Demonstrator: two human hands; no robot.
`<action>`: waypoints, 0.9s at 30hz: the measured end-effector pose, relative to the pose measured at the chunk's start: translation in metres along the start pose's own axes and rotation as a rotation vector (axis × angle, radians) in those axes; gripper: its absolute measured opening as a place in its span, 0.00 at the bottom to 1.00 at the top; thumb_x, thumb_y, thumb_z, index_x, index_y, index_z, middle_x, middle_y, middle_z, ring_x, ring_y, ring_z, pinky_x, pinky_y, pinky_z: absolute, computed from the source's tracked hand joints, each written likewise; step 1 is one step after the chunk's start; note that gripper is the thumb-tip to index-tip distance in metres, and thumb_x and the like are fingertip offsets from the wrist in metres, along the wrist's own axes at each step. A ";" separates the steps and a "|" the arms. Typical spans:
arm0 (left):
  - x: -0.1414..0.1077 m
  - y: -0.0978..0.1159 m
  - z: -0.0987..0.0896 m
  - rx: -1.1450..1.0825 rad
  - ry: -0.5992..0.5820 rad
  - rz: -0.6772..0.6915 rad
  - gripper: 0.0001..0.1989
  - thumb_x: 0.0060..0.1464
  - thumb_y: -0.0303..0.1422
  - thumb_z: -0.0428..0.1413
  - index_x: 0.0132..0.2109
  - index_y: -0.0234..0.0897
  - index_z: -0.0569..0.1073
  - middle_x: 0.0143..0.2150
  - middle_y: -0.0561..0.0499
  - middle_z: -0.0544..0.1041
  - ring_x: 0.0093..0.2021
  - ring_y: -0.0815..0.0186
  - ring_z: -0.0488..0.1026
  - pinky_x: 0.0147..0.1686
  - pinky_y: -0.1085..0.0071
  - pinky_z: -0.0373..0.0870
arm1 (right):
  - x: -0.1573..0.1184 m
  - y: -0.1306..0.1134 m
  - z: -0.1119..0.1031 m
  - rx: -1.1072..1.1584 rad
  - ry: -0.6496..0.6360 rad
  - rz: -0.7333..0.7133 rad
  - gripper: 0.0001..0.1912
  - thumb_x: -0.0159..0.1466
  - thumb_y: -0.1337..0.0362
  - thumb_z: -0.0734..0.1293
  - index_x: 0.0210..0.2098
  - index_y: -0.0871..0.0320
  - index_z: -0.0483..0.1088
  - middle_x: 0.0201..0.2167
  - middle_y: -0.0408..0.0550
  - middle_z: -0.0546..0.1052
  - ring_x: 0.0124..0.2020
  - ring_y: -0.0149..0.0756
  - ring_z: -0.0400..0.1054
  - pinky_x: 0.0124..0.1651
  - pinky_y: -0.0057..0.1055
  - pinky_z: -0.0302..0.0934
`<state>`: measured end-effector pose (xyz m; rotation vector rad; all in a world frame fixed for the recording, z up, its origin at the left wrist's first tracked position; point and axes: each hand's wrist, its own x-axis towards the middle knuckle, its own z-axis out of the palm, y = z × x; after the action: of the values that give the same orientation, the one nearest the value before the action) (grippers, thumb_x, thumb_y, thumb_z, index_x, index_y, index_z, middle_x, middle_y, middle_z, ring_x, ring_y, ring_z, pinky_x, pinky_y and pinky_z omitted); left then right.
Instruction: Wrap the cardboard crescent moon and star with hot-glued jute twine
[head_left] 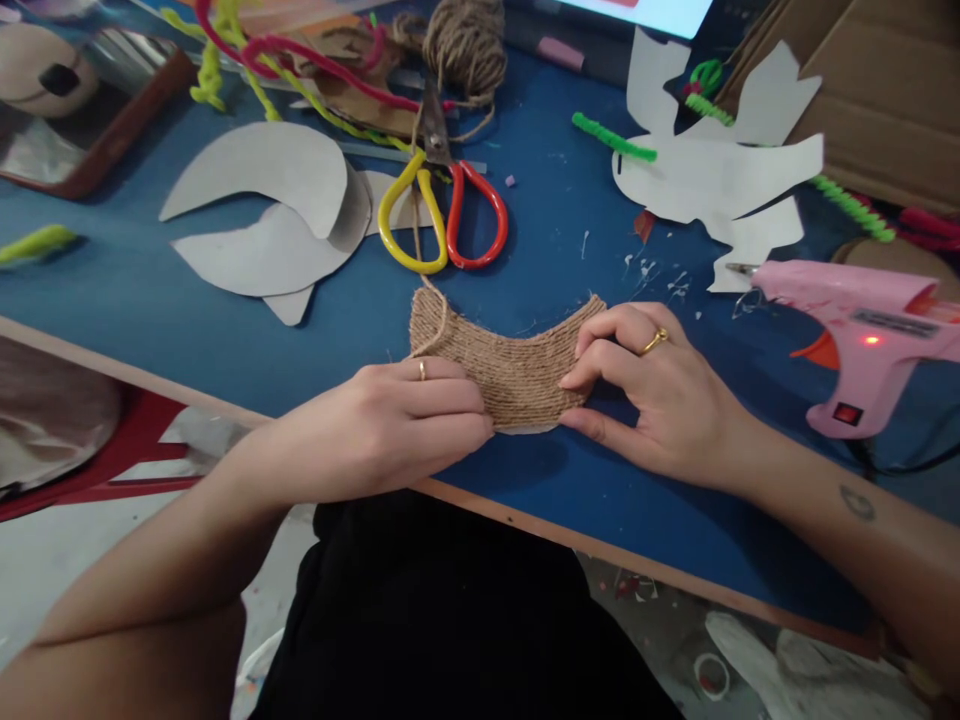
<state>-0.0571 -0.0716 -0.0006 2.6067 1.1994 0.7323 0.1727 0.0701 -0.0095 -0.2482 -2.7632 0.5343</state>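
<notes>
A crescent of jute twine coiled in tight rows (499, 370) lies on the blue tabletop, with a pale card edge showing beneath its lower rim. My left hand (420, 410) presses its fingers over the crescent's left part and holds it. My right hand (637, 380) grips the right end between thumb and fingers. A strand of twine runs up from the crescent's left end, past scissors with yellow and red handles (442, 215), towards a ball of jute twine (466, 48). Neither hand touches the scissors.
A pink hot glue gun (862, 335) with a lit red lamp lies to the right, near a white paper cutout (712, 175). Grey card shapes (262, 225), green pipe cleaners (611, 137) and a cardboard sheet (847, 100) lie about the blue table (525, 240).
</notes>
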 end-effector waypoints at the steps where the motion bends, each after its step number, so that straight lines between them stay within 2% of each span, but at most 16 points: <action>1: 0.000 0.000 0.000 -0.011 -0.004 -0.005 0.09 0.62 0.20 0.47 0.36 0.34 0.69 0.34 0.49 0.74 0.36 0.67 0.72 0.36 0.70 0.73 | 0.000 0.000 0.000 -0.003 -0.001 0.001 0.12 0.64 0.52 0.65 0.37 0.55 0.68 0.40 0.49 0.70 0.46 0.41 0.63 0.52 0.43 0.57; 18: -0.003 -0.001 -0.001 -0.031 -0.035 -0.015 0.09 0.59 0.18 0.49 0.37 0.33 0.71 0.35 0.49 0.70 0.37 0.67 0.68 0.36 0.70 0.70 | 0.001 -0.006 0.002 -0.028 0.007 0.069 0.14 0.63 0.51 0.67 0.36 0.56 0.67 0.40 0.49 0.69 0.45 0.41 0.63 0.51 0.42 0.57; 24: -0.005 -0.001 0.002 0.025 0.002 -0.016 0.08 0.60 0.19 0.49 0.37 0.34 0.71 0.35 0.49 0.72 0.37 0.67 0.71 0.36 0.70 0.71 | 0.000 -0.008 -0.003 0.077 -0.024 0.094 0.12 0.70 0.55 0.57 0.38 0.54 0.67 0.40 0.48 0.69 0.48 0.41 0.62 0.55 0.44 0.53; 27: -0.005 -0.002 0.003 0.043 0.000 -0.017 0.08 0.60 0.20 0.50 0.37 0.35 0.70 0.35 0.50 0.73 0.36 0.68 0.72 0.35 0.71 0.71 | 0.000 -0.007 -0.003 0.067 -0.028 0.091 0.12 0.69 0.54 0.58 0.38 0.55 0.67 0.41 0.49 0.69 0.48 0.42 0.62 0.55 0.45 0.53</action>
<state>-0.0599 -0.0742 -0.0058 2.6274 1.2501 0.7110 0.1733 0.0645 -0.0038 -0.3548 -2.7654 0.6561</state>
